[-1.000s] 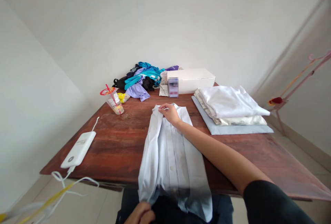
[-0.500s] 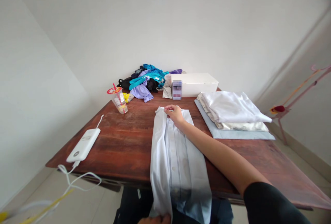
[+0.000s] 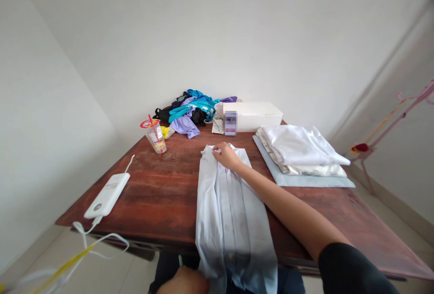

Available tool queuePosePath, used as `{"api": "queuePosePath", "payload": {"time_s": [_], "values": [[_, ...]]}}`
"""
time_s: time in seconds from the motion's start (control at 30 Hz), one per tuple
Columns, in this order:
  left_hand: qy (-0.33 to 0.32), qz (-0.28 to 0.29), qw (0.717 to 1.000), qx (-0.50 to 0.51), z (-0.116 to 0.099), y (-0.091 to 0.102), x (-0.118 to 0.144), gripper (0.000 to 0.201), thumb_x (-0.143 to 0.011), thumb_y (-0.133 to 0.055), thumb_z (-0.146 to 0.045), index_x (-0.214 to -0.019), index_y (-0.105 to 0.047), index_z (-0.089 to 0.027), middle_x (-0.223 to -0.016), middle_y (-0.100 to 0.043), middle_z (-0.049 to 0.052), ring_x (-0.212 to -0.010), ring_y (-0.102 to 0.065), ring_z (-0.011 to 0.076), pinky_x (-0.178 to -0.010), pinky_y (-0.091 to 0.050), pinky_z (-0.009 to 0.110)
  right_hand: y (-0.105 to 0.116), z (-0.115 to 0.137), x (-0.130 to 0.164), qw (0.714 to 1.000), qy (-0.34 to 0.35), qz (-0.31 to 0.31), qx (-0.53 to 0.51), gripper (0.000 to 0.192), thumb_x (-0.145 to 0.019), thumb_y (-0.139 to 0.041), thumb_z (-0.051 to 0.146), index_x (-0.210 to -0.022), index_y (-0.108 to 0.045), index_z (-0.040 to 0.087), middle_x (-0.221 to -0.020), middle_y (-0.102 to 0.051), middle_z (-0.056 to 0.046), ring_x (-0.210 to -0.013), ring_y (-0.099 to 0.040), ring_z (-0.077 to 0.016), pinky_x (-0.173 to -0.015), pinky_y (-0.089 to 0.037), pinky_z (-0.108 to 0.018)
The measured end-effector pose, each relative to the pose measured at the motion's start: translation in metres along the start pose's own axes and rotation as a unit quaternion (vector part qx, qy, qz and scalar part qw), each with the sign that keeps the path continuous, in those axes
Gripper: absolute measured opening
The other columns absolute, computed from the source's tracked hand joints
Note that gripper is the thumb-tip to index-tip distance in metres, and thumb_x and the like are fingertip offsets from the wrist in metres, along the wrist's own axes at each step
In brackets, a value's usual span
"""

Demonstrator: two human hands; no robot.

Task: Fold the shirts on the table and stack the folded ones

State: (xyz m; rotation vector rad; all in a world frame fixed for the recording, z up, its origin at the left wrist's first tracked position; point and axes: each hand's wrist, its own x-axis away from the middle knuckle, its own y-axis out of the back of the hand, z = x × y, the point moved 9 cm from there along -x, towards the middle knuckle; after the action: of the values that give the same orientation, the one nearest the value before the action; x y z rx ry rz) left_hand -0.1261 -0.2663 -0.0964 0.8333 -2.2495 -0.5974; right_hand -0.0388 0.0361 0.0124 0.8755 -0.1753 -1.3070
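Note:
A pale blue button-up shirt (image 3: 227,212) lies lengthwise on the wooden table (image 3: 159,190), sides folded in, its hem hanging over the near edge. My right hand (image 3: 226,155) rests on the collar end at the far side, fingers pinching the fabric. My left hand (image 3: 185,281) is at the bottom edge of the view, gripping the lower left of the shirt below the table edge; only its top shows.
A stack of folded white and pale clothes (image 3: 300,154) lies to the right. A white box (image 3: 252,116) and a heap of coloured clothes (image 3: 191,111) sit at the back. A plastic cup with straw (image 3: 155,135) and a white power bank (image 3: 107,195) with cable are on the left.
My left hand has shifted along the shirt's hanging hem and the left side of the shirt has been drawn straighter. My right hand stays on the collar.

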Motion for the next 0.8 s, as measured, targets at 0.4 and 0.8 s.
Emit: {"api": "queuePosePath", "payload": {"time_s": [0.4,0.8], "values": [[0.011,-0.279,0.96,-0.012,0.009,0.218,-0.051,0.096,-0.078,-0.081,-0.053,-0.156,-0.041,-0.017,-0.149,-0.054,0.022,-0.131,-0.057,0.0373,-0.102,-0.051,0.043,0.062,0.011,-0.001,0.97,-0.041,0.14,0.193,0.021,-0.088,-0.072,0.041,-0.082,-0.073,0.021,-0.094,-0.077,-0.008,-0.091,-0.071,-0.0263,-0.077,-0.046,-0.032],[0.085,-0.305,0.899,0.303,0.076,0.284,-0.155,0.115,-0.073,-0.09,-0.037,-0.164,-0.021,-0.022,-0.136,-0.065,0.021,-0.101,-0.073,0.0273,-0.079,-0.06,0.035,0.072,-0.133,-0.012,0.963,-0.243,0.097,0.069,0.05,-0.04,-0.1,0.023,-0.077,-0.067,0.016,-0.064,-0.069,-0.002,-0.054,-0.068,-0.0219,-0.052,-0.058,-0.034]]}}
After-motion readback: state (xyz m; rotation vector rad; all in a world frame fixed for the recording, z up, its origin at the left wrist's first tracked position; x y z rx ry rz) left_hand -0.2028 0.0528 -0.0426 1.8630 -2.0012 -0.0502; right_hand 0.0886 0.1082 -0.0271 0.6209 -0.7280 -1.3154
